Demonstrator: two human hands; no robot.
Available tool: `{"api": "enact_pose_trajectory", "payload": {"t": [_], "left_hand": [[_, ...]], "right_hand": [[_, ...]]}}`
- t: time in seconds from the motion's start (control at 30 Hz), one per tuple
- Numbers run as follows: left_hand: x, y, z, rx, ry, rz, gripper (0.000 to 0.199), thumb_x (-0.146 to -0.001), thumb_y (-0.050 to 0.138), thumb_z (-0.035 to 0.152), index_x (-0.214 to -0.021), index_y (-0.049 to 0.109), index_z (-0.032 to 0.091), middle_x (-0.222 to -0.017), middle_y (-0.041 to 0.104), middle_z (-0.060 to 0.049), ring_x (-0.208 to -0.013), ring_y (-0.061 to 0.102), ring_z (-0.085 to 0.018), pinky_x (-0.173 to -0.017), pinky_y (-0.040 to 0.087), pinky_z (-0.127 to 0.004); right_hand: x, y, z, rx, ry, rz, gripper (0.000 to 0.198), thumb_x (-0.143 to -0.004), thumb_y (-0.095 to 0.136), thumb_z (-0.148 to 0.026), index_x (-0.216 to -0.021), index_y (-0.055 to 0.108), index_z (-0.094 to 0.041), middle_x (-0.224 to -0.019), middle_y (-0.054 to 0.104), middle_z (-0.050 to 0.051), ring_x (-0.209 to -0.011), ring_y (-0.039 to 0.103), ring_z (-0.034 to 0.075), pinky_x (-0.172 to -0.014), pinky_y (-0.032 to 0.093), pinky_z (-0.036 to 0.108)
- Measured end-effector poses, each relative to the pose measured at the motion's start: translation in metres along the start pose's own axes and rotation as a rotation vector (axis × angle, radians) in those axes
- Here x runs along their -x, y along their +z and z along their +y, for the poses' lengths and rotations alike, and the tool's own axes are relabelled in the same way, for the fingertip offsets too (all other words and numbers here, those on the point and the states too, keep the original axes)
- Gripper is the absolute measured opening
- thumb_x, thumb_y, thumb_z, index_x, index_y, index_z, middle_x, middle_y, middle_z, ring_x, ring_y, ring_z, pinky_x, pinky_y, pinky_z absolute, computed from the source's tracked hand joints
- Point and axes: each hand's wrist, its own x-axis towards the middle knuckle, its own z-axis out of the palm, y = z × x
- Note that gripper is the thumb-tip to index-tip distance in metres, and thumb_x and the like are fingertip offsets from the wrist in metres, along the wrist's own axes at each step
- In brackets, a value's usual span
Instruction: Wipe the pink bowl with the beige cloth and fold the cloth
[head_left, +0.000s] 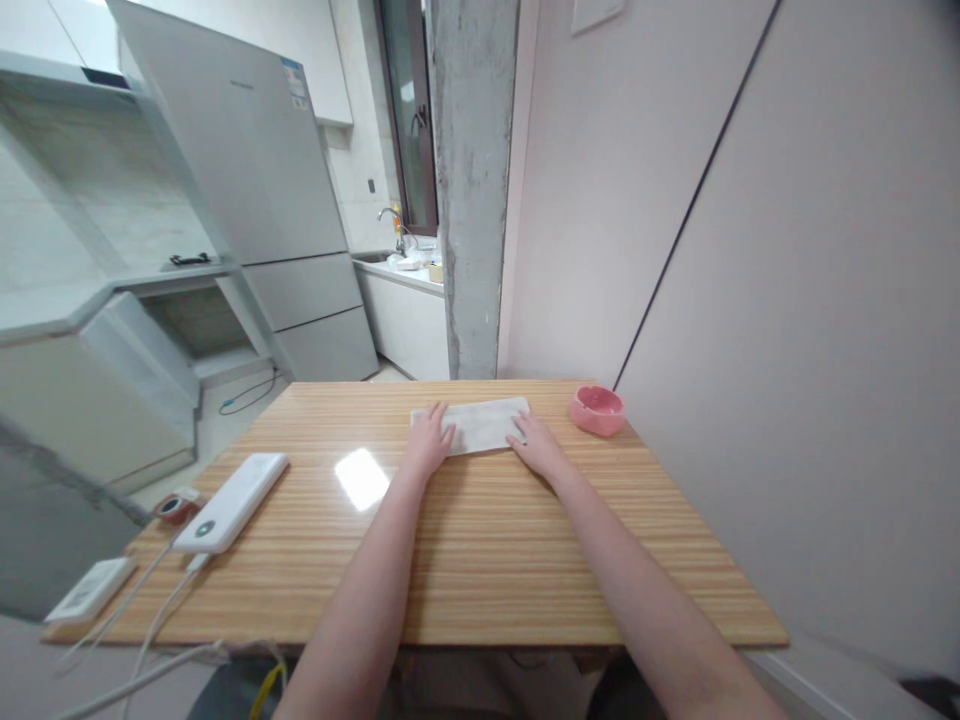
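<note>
A white folded cloth (484, 427) lies flat on the wooden table (510, 560), toward its far edge. It looks like a long rectangle, slightly tilted. My left hand (430, 440) rests on the cloth's left end with its fingers spread. On the right end lie the fingertips of my right hand (535, 444), also apart. Both palms face down, and neither hand grips the cloth. A pink ashtray-like bowl (598, 410) sits to the right of my right hand, near the table's right edge.
A white power bank (232, 500) with cables lies on the table's left side. Beside it are a reddish-brown roll (175, 507) and a small white box (91, 590). A wall (735, 330) runs along the right, a concrete pillar (476, 190) stands behind, and a fridge (232, 150) is back left.
</note>
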Motion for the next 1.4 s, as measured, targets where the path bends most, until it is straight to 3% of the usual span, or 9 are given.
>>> {"api": "enact_pose_trajectory", "payload": {"t": [0.1,0.23,0.37,0.5,0.67,0.87,1.13,1.3,1.4], "left_hand": [[0.000,0.005,0.005,-0.041,0.097,-0.168,0.036,-0.091,0.043,0.039,-0.119,0.058,0.021,-0.134,0.054,-0.010,-0.128,0.044,-0.027,-0.106,0.031,-0.047],[-0.001,0.001,0.008,-0.022,0.021,-0.102,0.037,-0.094,0.034,0.035,-0.107,0.063,0.016,-0.108,0.066,-0.012,-0.105,0.059,-0.022,-0.095,0.041,-0.036],[0.002,0.004,0.007,-0.067,0.043,-0.155,0.038,-0.091,0.041,0.036,-0.124,0.055,0.021,-0.136,0.051,-0.011,-0.128,0.044,-0.026,-0.107,0.029,-0.047],[0.004,0.007,0.000,-0.146,-0.133,-0.185,0.044,-0.092,0.036,0.039,-0.130,0.050,0.021,-0.146,0.041,-0.014,-0.136,0.032,-0.032,-0.108,0.020,-0.058],[0.001,-0.010,-0.007,-0.198,-0.424,-0.049,0.042,-0.088,0.040,0.041,-0.108,0.062,0.012,-0.116,0.063,-0.021,-0.112,0.056,-0.034,-0.094,0.039,-0.050],[0.000,-0.023,-0.004,0.063,-0.417,-0.279,0.025,-0.076,0.056,0.036,-0.085,0.067,0.016,-0.094,0.071,-0.015,-0.092,0.065,-0.029,-0.074,0.047,-0.033],[0.002,-0.031,0.011,0.262,-0.244,0.455,0.021,-0.082,0.048,0.024,-0.100,0.057,0.019,-0.091,0.067,-0.007,-0.085,0.062,-0.020,-0.076,0.046,-0.030],[0.010,0.004,0.050,0.353,0.259,-0.025,0.029,-0.072,0.054,0.012,-0.099,0.060,0.021,-0.088,0.067,-0.004,-0.077,0.061,-0.017,-0.070,0.047,-0.026],[0.015,0.017,0.060,0.354,0.389,-0.233,0.026,-0.073,0.058,0.019,-0.098,0.062,0.021,-0.085,0.067,-0.003,-0.074,0.061,-0.016,-0.067,0.047,-0.026]], "right_hand": [[0.001,-0.008,-0.006,0.077,0.053,-0.104,0.041,-0.094,0.039,-0.041,-0.113,0.064,-0.015,-0.125,0.061,0.014,-0.117,0.052,0.024,-0.100,0.034,0.035],[0.002,-0.021,-0.010,0.191,0.256,-0.023,0.052,-0.096,0.029,-0.044,-0.088,0.071,-0.014,-0.097,0.069,0.017,-0.100,0.060,0.027,-0.093,0.035,0.041],[0.004,-0.016,-0.013,0.173,0.132,0.021,0.040,-0.094,0.038,-0.038,-0.113,0.065,-0.016,-0.123,0.062,0.014,-0.118,0.051,0.026,-0.102,0.030,0.039],[0.006,-0.002,-0.013,0.182,0.072,-0.147,0.055,-0.094,0.036,-0.046,-0.141,0.041,-0.017,-0.151,0.035,0.010,-0.140,0.026,0.028,-0.111,0.020,0.044],[0.008,0.001,-0.011,0.215,0.237,-0.161,0.060,-0.095,0.030,-0.046,-0.145,0.033,-0.014,-0.154,0.027,0.012,-0.143,0.019,0.030,-0.112,0.017,0.051],[0.006,0.000,-0.008,0.174,0.237,-0.088,0.058,-0.094,0.035,-0.043,-0.142,0.039,-0.011,-0.151,0.033,0.016,-0.141,0.024,0.032,-0.111,0.021,0.046],[0.005,-0.001,-0.013,-0.091,0.062,-0.163,0.053,-0.083,0.052,-0.034,-0.134,0.048,-0.019,-0.144,0.045,0.011,-0.135,0.036,0.027,-0.113,0.012,0.053],[0.004,0.004,-0.017,-0.193,0.027,-0.152,0.059,-0.079,0.058,-0.033,-0.135,0.044,-0.021,-0.135,0.054,0.012,-0.128,0.045,0.027,-0.111,0.013,0.056],[0.000,0.004,-0.014,-0.230,0.083,-0.082,0.052,-0.080,0.049,-0.016,-0.132,0.047,-0.019,-0.133,0.056,0.010,-0.125,0.048,0.022,-0.111,0.025,0.043]]}}
